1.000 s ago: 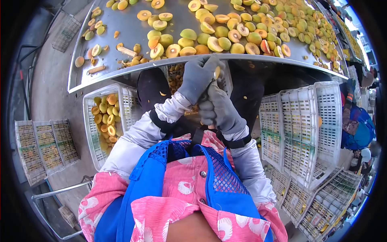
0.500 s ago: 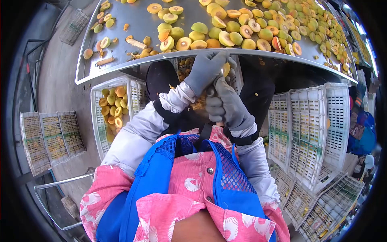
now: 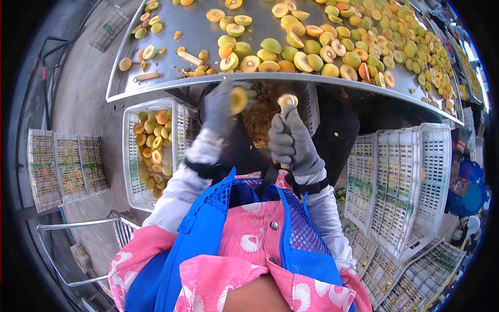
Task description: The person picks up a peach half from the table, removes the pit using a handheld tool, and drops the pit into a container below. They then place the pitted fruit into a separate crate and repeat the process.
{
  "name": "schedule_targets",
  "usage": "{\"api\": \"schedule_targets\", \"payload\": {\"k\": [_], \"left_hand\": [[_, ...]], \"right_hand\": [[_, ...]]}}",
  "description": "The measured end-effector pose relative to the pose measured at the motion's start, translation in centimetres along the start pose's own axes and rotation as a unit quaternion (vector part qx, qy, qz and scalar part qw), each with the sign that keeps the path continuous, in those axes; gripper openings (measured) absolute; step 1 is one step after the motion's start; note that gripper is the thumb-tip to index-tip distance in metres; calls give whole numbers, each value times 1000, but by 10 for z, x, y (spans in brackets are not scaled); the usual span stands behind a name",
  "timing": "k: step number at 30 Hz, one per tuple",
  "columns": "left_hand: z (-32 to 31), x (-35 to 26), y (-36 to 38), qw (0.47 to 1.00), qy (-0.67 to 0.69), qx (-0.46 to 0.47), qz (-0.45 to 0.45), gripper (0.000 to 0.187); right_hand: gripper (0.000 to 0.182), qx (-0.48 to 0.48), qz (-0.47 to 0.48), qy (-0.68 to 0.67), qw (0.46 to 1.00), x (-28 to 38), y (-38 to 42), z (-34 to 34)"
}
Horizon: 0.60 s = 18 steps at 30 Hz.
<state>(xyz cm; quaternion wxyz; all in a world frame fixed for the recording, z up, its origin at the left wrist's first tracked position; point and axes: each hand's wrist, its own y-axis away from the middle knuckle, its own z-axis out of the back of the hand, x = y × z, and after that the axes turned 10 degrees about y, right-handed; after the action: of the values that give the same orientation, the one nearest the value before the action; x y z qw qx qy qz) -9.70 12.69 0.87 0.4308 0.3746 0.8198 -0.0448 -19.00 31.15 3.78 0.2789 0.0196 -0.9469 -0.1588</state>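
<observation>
My left hand (image 3: 216, 108), in a grey glove and smeared by motion, grips a pitted peach half (image 3: 238, 100) with a hollowed centre. Beside it, my gloved right hand (image 3: 295, 139) is closed around a pitting tool (image 3: 287, 100), its pale rounded tip pointing up. Whether a pit sits on that tip I cannot make out; most of the handle is hidden in the fist. Both hands are apart, just in front of the metal table (image 3: 176, 84). Many halved peaches (image 3: 268, 66) lie on the table. Below the hands, a container (image 3: 312, 104) holds brownish scraps.
A white crate (image 3: 128, 156) of peach halves stands at the left, with another crate (image 3: 67, 169) beyond it. Stacked white crates (image 3: 397, 171) rise on the right. Two wooden-handled tools, one handle (image 3: 189, 56) nearer the fruit, lie on the table. Another person (image 3: 470, 182) is at far right.
My hands were together at the fruit and have separated. The left has moved left with the peach half; the right stays raised with the tool. The view has shifted slightly.
</observation>
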Motion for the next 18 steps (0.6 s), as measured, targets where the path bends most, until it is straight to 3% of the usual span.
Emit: {"api": "schedule_targets", "payload": {"k": [1, 2, 3, 4, 5, 6, 7, 8, 11, 13, 15, 16, 18], "left_hand": [[40, -20, 2, 997, -21, -67, 4, 31], [76, -40, 11, 984, -123, -110, -66, 31], [118, -65, 20, 855, -473, -184, -107, 27], [163, -72, 28, 633, -716, -189, -226, 24], [175, -83, 44, 556, -745, -167, -329, 23], [171, -86, 42, 553, -744, -174, -331, 23], [164, -87, 36, 632, -683, -178, -322, 22], [156, -85, 30, 704, -614, -181, -308, 21], [90, -74, -21, 793, -541, -120, -254, 24], [53, -65, -69, 775, -564, -41, -283, 38], [18, -63, -114, 688, -691, -46, -217, 63], [13, -58, -139, 688, -690, -43, -220, 63], [-2, -52, -176, 627, -775, -49, -61, 73]], "right_hand": [[46, 6, -5, 1, 1000, 0, 2, 2], [46, 50, -15, -26, 998, -1, 1, 10], [48, 56, -14, -29, 998, -5, -5, 19], [50, 60, -13, -36, 997, -12, -13, 28], [51, -91, -72, 60, 991, -19, -28, 25], [51, -239, -126, 156, 950, -27, -46, 24], [52, -262, -92, 209, 938, -46, -53, 37], [51, -234, -115, 183, 948, -42, -55, 33], [47, -194, -78, 148, 967, -26, -47, 13], [46, -237, -85, 188, 949, -12, -45, 18], [45, -317, -70, 167, 931, -11, -44, 37], [44, -353, -67, 144, 922, -11, -42, 45], [40, -356, -39, 146, 922, -14, -42, 49]]}}
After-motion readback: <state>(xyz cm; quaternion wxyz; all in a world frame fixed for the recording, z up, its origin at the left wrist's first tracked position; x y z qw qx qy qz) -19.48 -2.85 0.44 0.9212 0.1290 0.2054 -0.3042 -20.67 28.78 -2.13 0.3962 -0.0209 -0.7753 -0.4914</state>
